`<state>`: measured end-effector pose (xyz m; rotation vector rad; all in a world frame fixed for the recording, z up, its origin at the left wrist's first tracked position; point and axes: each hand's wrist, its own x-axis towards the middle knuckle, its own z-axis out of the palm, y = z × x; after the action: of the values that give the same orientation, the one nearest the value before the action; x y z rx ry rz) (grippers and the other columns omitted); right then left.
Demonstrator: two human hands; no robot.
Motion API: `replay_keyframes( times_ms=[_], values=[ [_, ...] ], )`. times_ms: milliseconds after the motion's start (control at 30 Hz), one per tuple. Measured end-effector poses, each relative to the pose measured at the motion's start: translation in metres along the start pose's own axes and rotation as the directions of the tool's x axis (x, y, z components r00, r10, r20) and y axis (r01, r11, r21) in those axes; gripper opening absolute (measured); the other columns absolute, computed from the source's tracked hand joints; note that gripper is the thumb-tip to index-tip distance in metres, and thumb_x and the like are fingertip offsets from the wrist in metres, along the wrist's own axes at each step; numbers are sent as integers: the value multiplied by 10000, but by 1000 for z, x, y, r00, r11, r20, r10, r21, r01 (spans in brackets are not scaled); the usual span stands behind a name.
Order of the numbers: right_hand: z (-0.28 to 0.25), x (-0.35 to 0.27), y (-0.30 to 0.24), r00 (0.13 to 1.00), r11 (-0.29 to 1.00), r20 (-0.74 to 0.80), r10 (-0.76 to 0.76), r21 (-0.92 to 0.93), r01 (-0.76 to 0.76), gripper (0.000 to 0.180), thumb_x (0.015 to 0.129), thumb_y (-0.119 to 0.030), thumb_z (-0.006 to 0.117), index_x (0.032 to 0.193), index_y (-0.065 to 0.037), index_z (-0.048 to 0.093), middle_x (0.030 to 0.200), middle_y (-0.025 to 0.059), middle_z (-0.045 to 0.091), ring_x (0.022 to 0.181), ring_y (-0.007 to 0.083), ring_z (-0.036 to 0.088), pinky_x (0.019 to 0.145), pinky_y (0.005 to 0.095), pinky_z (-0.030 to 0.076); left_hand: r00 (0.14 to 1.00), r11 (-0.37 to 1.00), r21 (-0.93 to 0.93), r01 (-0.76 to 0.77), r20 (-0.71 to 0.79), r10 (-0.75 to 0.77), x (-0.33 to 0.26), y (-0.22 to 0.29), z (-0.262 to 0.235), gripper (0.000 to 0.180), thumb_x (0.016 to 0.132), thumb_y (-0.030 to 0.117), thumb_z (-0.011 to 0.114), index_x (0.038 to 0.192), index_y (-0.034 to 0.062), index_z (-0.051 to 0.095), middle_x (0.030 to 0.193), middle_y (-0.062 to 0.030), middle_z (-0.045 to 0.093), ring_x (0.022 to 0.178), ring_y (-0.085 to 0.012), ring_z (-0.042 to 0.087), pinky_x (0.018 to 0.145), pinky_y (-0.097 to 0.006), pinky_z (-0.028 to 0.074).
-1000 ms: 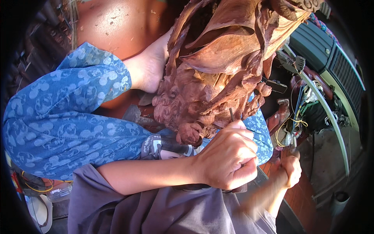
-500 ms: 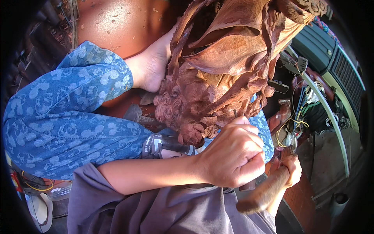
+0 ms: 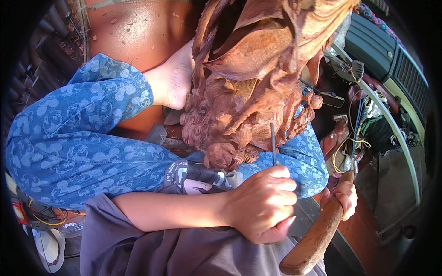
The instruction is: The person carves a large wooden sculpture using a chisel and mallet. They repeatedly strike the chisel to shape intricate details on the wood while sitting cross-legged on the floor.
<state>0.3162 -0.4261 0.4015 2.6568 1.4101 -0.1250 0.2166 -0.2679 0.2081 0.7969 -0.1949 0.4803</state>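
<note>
Left hand (image 3: pixel 262 206) clamps a thin chisel (image 3: pixel 273 146), its tip overlapping the near end of the carving (image 3: pixel 260 76) — and the right hand (image 3: pixel 345 200), well apart, grips a wooden mallet (image 3: pixel 315 237) to the carving's near right.

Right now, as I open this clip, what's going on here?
Someone sitting in blue patterned trousers has an ornate wooden carving in front of them. The left hand is closed around a thin metal tool, its shaft pointing up toward the carving; whether the tip touches the wood is hard to tell. The right hand grips a wooden club, whose thick end hangs apart from the left hand and the tool's visible shaft.
</note>
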Motion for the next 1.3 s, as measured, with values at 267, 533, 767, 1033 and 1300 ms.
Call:
replay_keyframes(
  times_ms=[267,533,767,1033,1300],
  values=[
    [11,-6,35,979,985,-112,-172,-6,173,258,734,-69,794,753,-51,537,592,70,551,504,225,541,494,341,476,962,982,174,-70,273,20,-10,-9,3,261,747,257,606,599,104,456,645,-36,414,620,-216,471,662,-354,387],
    [40,-7,63,921,932,-203,-333,81,354,314,732,-77,806,789,-67,497,659,66,550,539,226,554,491,330,462,912,925,353,-142,411,-17,1,-14,12,423,841,417,586,600,112,420,641,-35,389,601,-210,453,575,-333,360],
    [54,-17,51,938,943,-176,-299,98,319,360,631,-37,831,785,-101,513,624,29,500,511,192,501,470,311,427,922,922,348,-169,387,23,-7,-28,15,397,821,360,585,578,116,387,620,-38,377,568,-211,446,523,-336,339],
    [58,-13,42,945,939,-68,-320,108,325,366,582,-27,829,780,-100,530,617,22,503,520,187,498,486,305,417,945,866,414,-281,277,174,-19,-42,8,306,783,290,584,587,103,444,637,-41,432,595,-205,480,527,-330,383],
    [58,-3,34,947,942,-48,-318,97,321,368,598,-41,836,798,-105,533,617,26,509,521,192,506,497,308,432,915,896,342,-283,377,145,-14,-43,-7,323,796,286,533,554,113,407,596,-31,410,524,-184,442,445,-317,319]
  ],
)
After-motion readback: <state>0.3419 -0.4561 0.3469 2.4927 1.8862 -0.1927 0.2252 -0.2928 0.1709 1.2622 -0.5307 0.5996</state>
